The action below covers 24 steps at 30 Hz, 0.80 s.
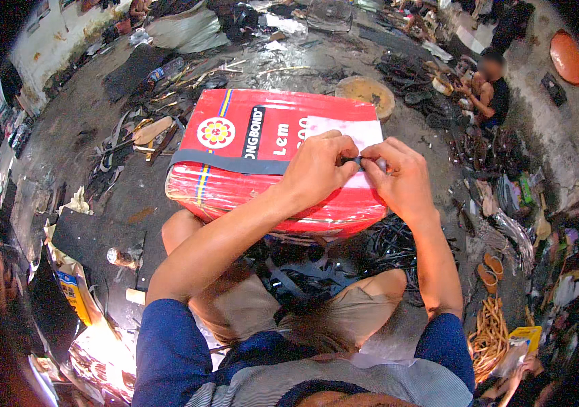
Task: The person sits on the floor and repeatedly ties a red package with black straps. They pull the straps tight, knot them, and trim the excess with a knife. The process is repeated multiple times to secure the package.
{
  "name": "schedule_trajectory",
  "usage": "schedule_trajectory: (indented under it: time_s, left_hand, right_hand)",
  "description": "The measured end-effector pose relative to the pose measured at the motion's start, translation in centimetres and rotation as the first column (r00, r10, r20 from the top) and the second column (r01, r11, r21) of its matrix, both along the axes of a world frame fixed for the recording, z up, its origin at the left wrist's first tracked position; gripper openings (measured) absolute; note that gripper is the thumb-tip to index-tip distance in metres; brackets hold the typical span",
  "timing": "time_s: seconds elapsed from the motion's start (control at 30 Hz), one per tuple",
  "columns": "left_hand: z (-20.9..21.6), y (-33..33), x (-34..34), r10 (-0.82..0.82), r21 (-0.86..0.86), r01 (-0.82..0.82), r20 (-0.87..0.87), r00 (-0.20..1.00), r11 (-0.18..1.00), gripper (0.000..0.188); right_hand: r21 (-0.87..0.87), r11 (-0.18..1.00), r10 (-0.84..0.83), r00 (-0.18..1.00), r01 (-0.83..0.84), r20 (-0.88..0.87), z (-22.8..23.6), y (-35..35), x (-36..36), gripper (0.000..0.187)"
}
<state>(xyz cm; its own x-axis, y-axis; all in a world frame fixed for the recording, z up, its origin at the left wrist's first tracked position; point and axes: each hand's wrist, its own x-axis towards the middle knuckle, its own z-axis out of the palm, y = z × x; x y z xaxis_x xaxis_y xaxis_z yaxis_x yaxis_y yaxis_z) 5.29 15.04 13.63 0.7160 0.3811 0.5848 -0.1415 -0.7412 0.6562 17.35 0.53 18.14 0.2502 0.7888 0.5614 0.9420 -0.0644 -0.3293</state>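
A red box (262, 197) wrapped in clear plastic stands in front of my crossed legs. Across its top runs a flat dark grey strap (235, 163), which bends over the box's left edge. My left hand (320, 166) is closed in a pinch on the strap near the right part of the box top. Close beside it, my right hand (398, 173) pinches the strap's end, fingertips almost touching those of the left. The exact spot between the fingertips is partly hidden. A white patch (330, 125) on the box lies just beyond my hands.
Black strips (394, 247) lie heaped beside the box. Behind it stands a round wooden block (367, 95). A person (491, 95) sits at the far right among dark piles. Tan cords (489, 332) lie at the lower right; a bottle (166, 70) is at the far left.
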Motion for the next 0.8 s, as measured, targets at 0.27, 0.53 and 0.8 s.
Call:
schedule_trajectory:
  time_s: [0.27,0.53,0.8]
  left_hand:
    - [-0.2,-0.2,-0.5,0.002,0.078,-0.005,0.034,0.999,0.997,0.014]
    - [0.3,0.1,-1.2,-0.083,-0.142,0.073,-0.065,0.994,0.987,0.017]
    - [-0.2,0.4,-0.6,-0.036,-0.097,0.035,-0.018,0.999,0.995,0.013]
  right_hand:
    - [-0.069,0.997,0.032,0.999,-0.032,-0.014,0.5,-0.7,0.1,0.010]
    - [-0.100,0.990,0.087,0.991,-0.097,-0.105,0.6,-0.9,1.2,0.014]
    - [-0.085,0.996,-0.014,0.972,-0.006,-0.234,-0.1,0.0,1.6,0.014]
